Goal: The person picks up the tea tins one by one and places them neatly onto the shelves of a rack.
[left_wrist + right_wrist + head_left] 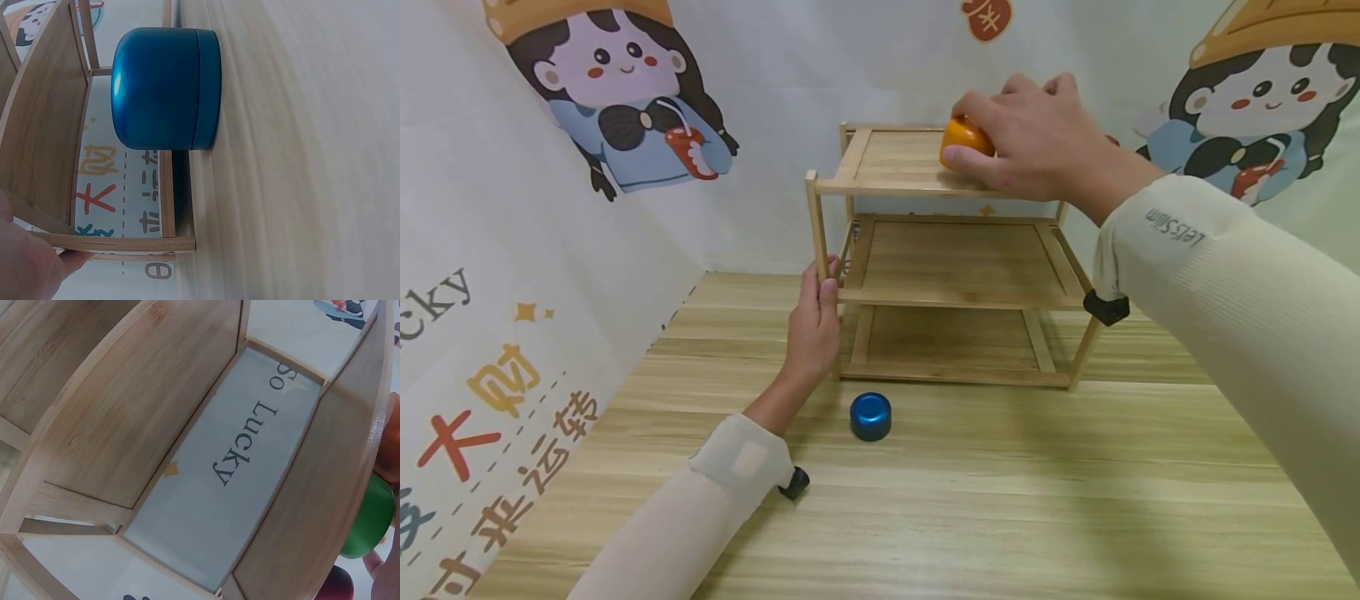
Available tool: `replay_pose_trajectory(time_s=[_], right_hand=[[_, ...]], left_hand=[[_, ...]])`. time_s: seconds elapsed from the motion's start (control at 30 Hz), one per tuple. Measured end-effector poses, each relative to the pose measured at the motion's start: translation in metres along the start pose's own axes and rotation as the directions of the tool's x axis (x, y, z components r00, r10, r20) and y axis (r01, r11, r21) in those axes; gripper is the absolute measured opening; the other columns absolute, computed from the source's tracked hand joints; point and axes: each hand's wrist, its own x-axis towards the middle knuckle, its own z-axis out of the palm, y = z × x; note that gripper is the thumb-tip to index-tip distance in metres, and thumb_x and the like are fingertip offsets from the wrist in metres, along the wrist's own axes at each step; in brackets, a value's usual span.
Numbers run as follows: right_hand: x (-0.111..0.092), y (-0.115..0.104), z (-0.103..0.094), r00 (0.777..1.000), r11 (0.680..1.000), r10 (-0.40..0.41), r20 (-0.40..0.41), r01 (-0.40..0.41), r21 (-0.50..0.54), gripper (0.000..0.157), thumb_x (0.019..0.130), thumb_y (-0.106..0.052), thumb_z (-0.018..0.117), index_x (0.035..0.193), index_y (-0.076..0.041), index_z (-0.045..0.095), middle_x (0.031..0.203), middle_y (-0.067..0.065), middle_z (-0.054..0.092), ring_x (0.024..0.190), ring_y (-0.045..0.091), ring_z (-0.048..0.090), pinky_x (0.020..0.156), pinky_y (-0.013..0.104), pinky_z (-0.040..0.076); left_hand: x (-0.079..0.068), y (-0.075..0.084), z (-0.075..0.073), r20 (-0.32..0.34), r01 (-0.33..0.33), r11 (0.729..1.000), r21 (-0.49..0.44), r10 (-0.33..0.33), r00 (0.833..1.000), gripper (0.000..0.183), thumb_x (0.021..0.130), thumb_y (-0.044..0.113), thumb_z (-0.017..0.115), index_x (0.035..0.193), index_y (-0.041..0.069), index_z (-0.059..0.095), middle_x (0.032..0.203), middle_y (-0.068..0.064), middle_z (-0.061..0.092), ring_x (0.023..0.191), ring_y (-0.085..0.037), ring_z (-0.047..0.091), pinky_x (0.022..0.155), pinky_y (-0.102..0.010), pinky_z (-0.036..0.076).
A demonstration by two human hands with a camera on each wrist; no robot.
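My right hand (1041,137) is over the top shelf of a three-tier wooden rack (962,297), its thumb and fingers gripping a small rounded orange canister (964,140). In the right wrist view a green rounded container (370,520) shows beside that hand, with a dark red one (337,584) near the lower edge; the hand hides most of both in the head view. My left hand (816,321) holds the rack's left front post (816,218) at middle-shelf height. A small blue metallic canister (871,417) stands on the table in front of the rack, near my left wrist.
The rack stands on a wood-grain table (970,500) close to a white printed backdrop (775,225) with cartoon figures and lettering. The middle shelf (962,258) and the bottom shelf (951,337) lie below the top one.
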Motion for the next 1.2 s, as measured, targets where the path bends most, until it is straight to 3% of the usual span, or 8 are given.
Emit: replay_pose_trajectory(time_s=[0.23,0.5,0.83,1.2], right_hand=[[0.0017,0.0009,0.0034,1.000,1.000,0.009,0.017,-0.009,-0.021,0.064,0.104,-0.059,0.030,0.150,-0.017,0.045,0.129,0.017,0.062,0.126,0.037,0.042,0.104,0.068,0.022],[0.0028,-0.0004,0.0061,1.000,0.998,0.004,0.027,-0.002,-0.061,0.067,0.103,-0.064,0.030,0.147,-0.017,0.047,0.115,0.015,0.063,0.120,0.037,0.044,0.103,0.068,0.023],[0.0026,-0.0006,0.0092,1.000,0.997,-0.004,0.029,0.006,-0.071,0.066,0.104,-0.064,0.030,0.146,-0.017,0.047,0.113,0.014,0.064,0.118,0.037,0.045,0.102,0.068,0.023],[0.0028,-0.0010,0.0097,0.999,0.999,0.016,0.031,-0.015,-0.044,0.065,0.103,-0.060,0.026,0.148,-0.017,0.046,0.118,0.015,0.063,0.121,0.038,0.045,0.104,0.069,0.021]], left_hand=[[0.0001,0.0010,-0.0006,0.001,0.010,1.000,0.015,-0.010,1.000,0.045,0.113,0.036,0.030,0.151,0.015,0.039,0.146,-0.015,0.057,0.118,-0.027,0.058,0.078,-0.046,0.054],[0.0008,-0.0012,-0.0006,0.011,-0.001,1.000,0.012,0.000,1.000,0.048,0.113,0.039,0.028,0.153,0.014,0.036,0.158,-0.007,0.047,0.137,-0.037,0.053,0.094,-0.052,0.054],[-0.0004,-0.0003,-0.0009,0.009,0.013,1.000,0.027,-0.013,1.000,0.047,0.113,0.038,0.028,0.153,0.015,0.037,0.157,-0.006,0.049,0.135,-0.030,0.054,0.094,-0.052,0.054],[0.0000,-0.0020,-0.0002,0.003,0.002,1.000,0.017,-0.002,1.000,0.046,0.113,0.039,0.028,0.152,0.019,0.038,0.155,-0.006,0.051,0.133,-0.035,0.055,0.091,-0.051,0.055]])
